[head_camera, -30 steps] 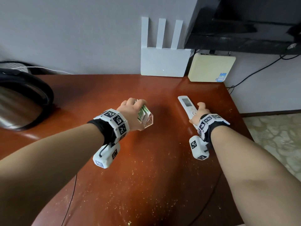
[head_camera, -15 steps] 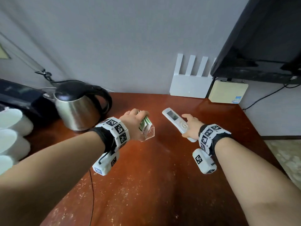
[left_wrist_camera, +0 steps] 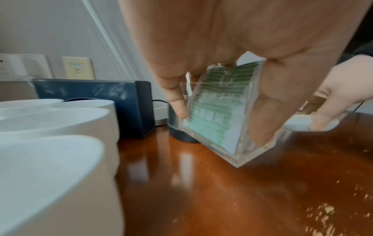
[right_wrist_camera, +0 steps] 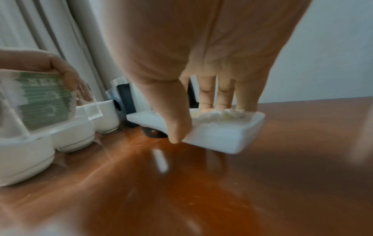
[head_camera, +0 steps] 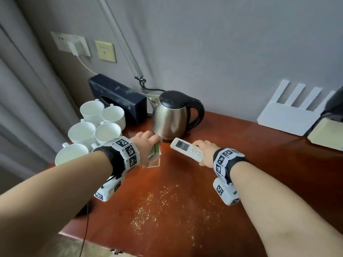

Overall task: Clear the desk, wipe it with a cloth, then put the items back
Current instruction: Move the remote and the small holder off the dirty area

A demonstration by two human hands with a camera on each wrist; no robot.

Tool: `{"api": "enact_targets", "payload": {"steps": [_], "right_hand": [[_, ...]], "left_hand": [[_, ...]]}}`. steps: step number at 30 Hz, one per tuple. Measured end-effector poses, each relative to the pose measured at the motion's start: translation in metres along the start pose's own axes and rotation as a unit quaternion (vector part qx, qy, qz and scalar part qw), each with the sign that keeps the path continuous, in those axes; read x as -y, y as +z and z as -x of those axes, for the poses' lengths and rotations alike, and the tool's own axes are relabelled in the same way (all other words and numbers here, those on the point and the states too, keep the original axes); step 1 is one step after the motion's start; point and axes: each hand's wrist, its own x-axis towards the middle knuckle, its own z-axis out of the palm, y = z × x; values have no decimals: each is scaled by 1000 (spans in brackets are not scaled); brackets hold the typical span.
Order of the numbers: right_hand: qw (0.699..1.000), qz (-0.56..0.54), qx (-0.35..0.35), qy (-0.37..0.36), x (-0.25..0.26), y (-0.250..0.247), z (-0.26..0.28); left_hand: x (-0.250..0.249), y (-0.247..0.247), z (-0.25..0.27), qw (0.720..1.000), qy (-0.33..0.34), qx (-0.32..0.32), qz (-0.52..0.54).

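My left hand [head_camera: 146,145] grips a clear acrylic box [head_camera: 155,160] of green tea packets from above, holding it tilted just over the red-brown desk [head_camera: 176,210]. In the left wrist view the box [left_wrist_camera: 232,132] hangs clear of the wood, thumb on one side and fingers on the other. My right hand [head_camera: 206,153] holds a white remote control [head_camera: 185,148] above the desk, its screen end pointing toward the steel kettle [head_camera: 170,117]. In the right wrist view the thumb and fingers clamp the remote [right_wrist_camera: 214,132]. Crumbs [head_camera: 148,210] are scattered on the near desk.
Several white cups [head_camera: 92,127] crowd the left edge beside a dark tissue box [head_camera: 118,97]. A white router [head_camera: 285,115] and a cream box [head_camera: 326,134] lean at the back right wall. A thin black cable [head_camera: 86,225] hangs over the front edge.
Both hands have carried the tea box and the remote leftward across the desk, toward the kettle and cups. The remote, lying on the desk a second ago, is now lifted.
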Motion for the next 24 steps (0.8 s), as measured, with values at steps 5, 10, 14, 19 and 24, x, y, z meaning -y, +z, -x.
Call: {"api": "enact_targets", "payload": {"steps": [5, 10, 14, 19, 24], "right_hand": [[998, 12, -5, -66, 45, 19, -38], [996, 9, -24, -91, 73, 37, -62], [994, 15, -46, -94, 74, 43, -64], [997, 38, -16, -64, 57, 31, -58], [999, -4, -23, -33, 61, 29, -57]], "left_hand": [[28, 20, 2, 999, 0, 17, -39], [38, 33, -6, 997, 7, 50, -61], [38, 41, -12, 994, 17, 63, -91], [36, 48, -15, 993, 19, 69, -98], [33, 47, -18, 989, 50, 49, -132]]}}
